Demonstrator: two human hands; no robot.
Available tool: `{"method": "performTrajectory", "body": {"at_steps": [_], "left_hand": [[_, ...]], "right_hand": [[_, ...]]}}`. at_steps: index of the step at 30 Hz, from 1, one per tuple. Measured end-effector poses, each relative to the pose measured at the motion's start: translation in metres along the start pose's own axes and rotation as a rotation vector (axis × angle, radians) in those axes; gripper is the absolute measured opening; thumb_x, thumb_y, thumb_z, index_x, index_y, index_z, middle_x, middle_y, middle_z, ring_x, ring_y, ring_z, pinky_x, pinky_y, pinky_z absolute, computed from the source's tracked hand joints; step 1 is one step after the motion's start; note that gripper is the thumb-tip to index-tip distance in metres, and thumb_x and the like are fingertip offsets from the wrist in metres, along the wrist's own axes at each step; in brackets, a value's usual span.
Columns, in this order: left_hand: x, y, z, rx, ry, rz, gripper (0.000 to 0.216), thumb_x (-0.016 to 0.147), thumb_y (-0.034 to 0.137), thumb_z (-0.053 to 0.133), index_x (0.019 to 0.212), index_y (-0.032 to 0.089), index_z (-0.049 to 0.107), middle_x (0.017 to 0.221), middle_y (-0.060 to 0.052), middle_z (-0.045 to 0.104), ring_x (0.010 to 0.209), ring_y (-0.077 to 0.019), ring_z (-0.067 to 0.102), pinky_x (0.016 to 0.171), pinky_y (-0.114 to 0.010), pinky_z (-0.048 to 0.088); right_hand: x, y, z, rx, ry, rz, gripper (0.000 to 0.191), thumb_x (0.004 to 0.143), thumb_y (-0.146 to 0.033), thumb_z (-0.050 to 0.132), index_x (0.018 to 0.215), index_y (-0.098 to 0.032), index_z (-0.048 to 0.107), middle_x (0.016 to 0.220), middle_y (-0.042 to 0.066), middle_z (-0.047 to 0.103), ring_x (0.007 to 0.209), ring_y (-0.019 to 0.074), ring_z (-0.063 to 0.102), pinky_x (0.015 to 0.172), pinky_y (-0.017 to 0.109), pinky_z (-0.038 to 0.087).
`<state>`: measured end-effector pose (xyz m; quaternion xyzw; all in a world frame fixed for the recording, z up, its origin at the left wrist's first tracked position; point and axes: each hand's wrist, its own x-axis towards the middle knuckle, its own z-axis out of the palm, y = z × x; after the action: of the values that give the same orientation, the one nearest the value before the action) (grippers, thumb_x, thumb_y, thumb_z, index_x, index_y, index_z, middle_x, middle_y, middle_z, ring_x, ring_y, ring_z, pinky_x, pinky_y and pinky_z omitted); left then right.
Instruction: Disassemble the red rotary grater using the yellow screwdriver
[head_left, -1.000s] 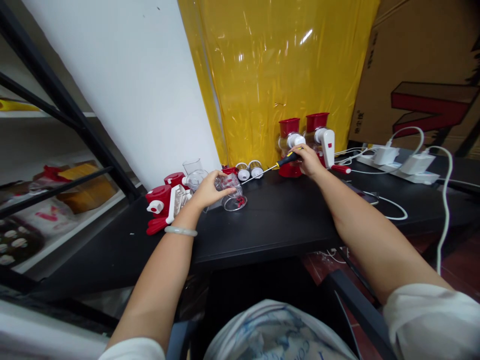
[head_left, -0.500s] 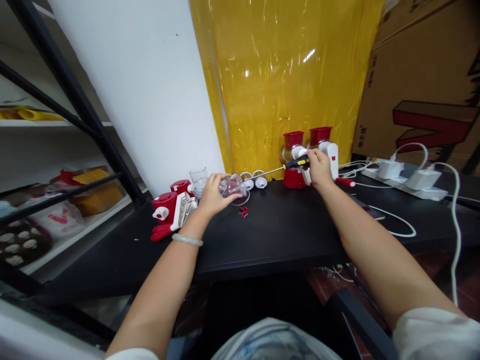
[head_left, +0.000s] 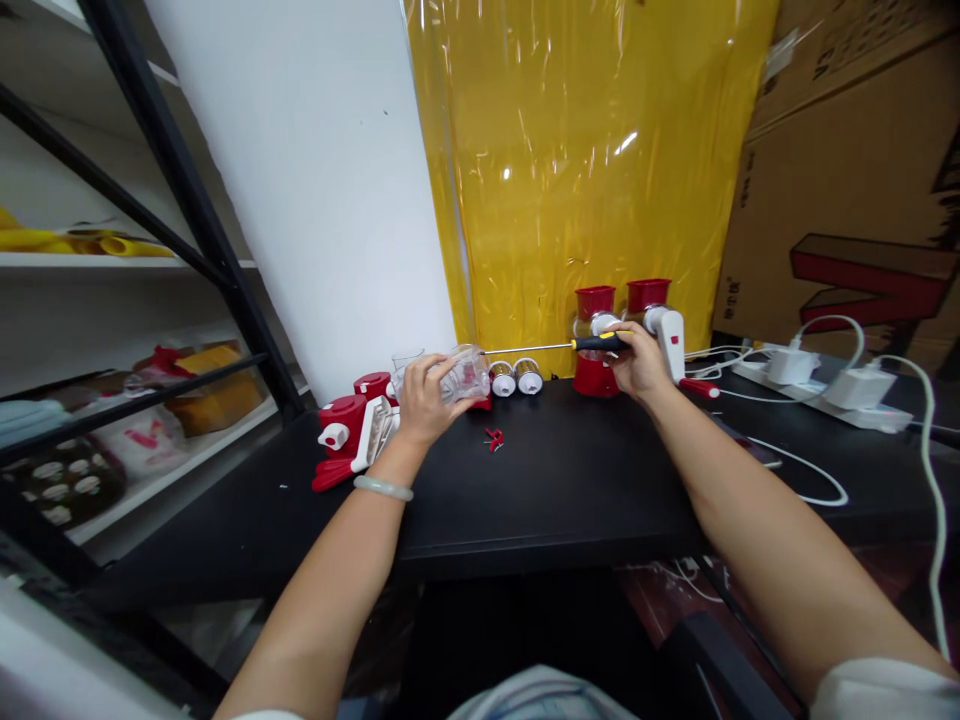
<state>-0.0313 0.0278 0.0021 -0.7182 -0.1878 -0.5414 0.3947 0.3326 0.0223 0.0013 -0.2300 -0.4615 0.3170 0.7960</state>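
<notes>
My left hand (head_left: 426,398) is closed around a clear plastic housing (head_left: 471,372) with a reddish tint inside, held above the black table (head_left: 555,480). In my right hand (head_left: 637,362) is a screwdriver (head_left: 596,343) with a black and yellow handle. Its long shaft points left, almost level, and the tip meets the housing's right end; whether it sits in a screw is too small to tell. Small red parts (head_left: 494,440) lie on the table below the housing. Two clear drums with white ends (head_left: 527,377) rest side by side behind them.
Red and white grater parts (head_left: 345,425) stand left of my left hand. Two red-topped graters (head_left: 596,300) stand behind my right hand. A white power strip (head_left: 825,385) with plugs and cables lies at right. A black shelf frame (head_left: 180,190) rises at left, a cardboard box (head_left: 847,200) at back right.
The screwdriver has gone from slanting down to the left to nearly level, and the housing has turned in my left hand. The whole view has shifted slightly.
</notes>
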Motion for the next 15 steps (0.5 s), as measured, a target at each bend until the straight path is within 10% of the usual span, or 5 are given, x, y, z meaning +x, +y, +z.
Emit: {"method": "performTrajectory", "body": {"at_steps": [5, 11, 15], "left_hand": [[-0.001, -0.005, -0.005, 0.059, -0.042, 0.084, 0.059, 0.079, 0.048, 0.081, 0.128, 0.027, 0.054, 0.118, -0.01, 0.064, 0.116, -0.0276, 0.062, 0.098, -0.045, 0.051], [0.002, 0.006, -0.006, 0.076, -0.022, 0.169, 0.047, 0.084, 0.023, 0.077, 0.125, 0.031, 0.057, 0.116, -0.007, 0.066, 0.117, -0.0248, 0.063, 0.1, -0.043, 0.052], [0.002, 0.008, -0.007, 0.091, -0.054, 0.15, 0.042, 0.084, 0.021, 0.075, 0.122, 0.031, 0.059, 0.114, -0.006, 0.067, 0.117, -0.0243, 0.063, 0.101, -0.044, 0.053]], "right_hand": [[0.002, 0.005, -0.004, -0.14, 0.049, 0.062, 0.045, 0.071, -0.063, 0.077, 0.074, -0.023, 0.058, 0.049, -0.006, 0.047, 0.038, 0.0089, 0.041, 0.037, 0.023, 0.035], [0.0, 0.003, -0.005, 0.114, 0.058, 0.209, 0.038, 0.055, -0.034, 0.087, 0.076, -0.023, 0.058, 0.076, -0.003, 0.066, 0.064, 0.0129, 0.065, 0.055, 0.025, 0.054], [0.0, 0.006, -0.012, 0.08, 0.029, 0.257, 0.04, 0.061, -0.049, 0.084, 0.076, -0.022, 0.059, 0.065, -0.002, 0.061, 0.052, 0.0115, 0.058, 0.043, 0.023, 0.046]]}}
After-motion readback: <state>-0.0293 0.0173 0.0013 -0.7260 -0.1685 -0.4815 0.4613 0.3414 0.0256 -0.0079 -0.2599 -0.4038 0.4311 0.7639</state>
